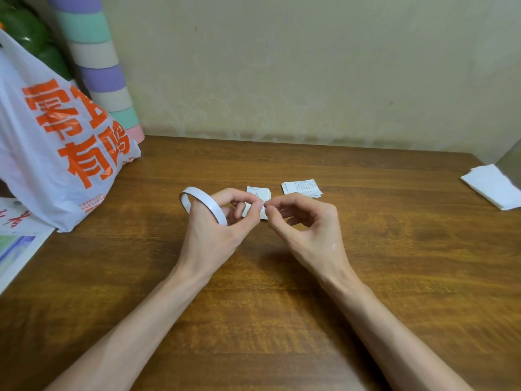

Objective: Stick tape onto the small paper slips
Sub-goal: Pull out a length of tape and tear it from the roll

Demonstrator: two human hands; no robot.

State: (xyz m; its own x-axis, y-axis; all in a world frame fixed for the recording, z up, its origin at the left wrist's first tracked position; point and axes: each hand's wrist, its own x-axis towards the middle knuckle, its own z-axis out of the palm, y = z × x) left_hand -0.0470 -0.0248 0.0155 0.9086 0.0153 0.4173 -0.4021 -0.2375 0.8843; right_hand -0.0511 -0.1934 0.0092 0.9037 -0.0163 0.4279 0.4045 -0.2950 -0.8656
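Observation:
A thin white tape roll (197,200) is looped over my left hand (215,230), whose thumb and forefinger pinch the tape's free end. My right hand (306,224) meets it at the middle, thumb and forefinger pinching the same small bit of tape. Just behind the fingertips lies a small stack of printed paper slips (260,194), partly hidden by my fingers. A second stack of slips (301,189) lies to its right on the wooden table (282,306).
A white plastic bag with orange characters (56,153) stands at the left, a pastel striped column (98,69) behind it. Printed paper (17,244) lies at the left edge. Folded white tissue (493,186) sits at the far right. A wall bounds the back.

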